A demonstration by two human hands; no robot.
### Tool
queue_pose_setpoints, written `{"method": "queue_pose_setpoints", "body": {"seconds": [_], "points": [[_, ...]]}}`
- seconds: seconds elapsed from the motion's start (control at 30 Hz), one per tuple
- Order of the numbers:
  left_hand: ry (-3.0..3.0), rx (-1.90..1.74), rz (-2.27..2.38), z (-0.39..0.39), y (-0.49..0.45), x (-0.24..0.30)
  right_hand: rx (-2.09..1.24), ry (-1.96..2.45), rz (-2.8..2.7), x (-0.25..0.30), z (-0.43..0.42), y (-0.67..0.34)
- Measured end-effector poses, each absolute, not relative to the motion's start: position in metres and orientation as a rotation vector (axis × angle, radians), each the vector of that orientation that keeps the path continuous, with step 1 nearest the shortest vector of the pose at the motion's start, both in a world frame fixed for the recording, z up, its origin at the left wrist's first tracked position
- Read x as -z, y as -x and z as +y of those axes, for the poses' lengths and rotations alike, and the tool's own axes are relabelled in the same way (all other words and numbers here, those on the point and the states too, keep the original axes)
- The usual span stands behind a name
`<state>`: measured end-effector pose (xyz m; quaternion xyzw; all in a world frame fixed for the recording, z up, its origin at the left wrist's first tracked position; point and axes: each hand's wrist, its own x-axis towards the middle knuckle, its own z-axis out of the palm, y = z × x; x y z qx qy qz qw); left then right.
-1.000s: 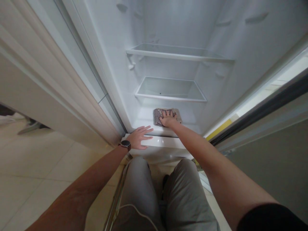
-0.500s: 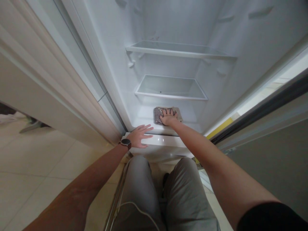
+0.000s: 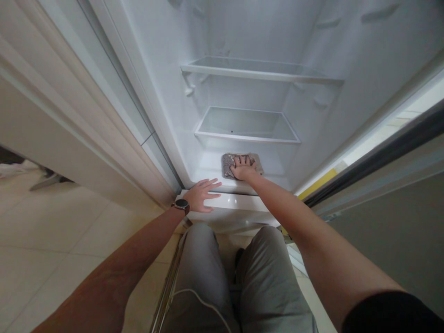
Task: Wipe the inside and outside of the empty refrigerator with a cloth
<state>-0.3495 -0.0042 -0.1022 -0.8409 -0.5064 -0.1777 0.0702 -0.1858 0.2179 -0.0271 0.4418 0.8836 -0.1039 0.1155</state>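
My right hand lies on a grey-brown cloth and presses it flat against the white floor of the open fridge, fingers spread over the fabric. My left hand, with a dark watch on the wrist, rests flat and open on the white front ledge of the fridge, holding nothing. My knees in grey trousers are just below the ledge.
Two glass shelves sit above the cloth, both bare. The fridge's left wall and door frame rise beside my left arm. A dark open door stands at the right. Beige floor tiles spread to the left.
The right hand and cloth have shifted very slightly on the fridge floor. The left hand stays flat on the ledge. The view has tilted a little.
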Motion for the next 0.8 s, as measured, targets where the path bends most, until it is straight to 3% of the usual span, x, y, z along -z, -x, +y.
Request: {"method": "queue_pose_setpoints", "body": {"seconds": [0.8], "points": [[2.534,0.548,-1.525,-0.0054,0.3485,0.0999,0.291,-1.307,2.600,0.0293,0.2188,0.1862]]}}
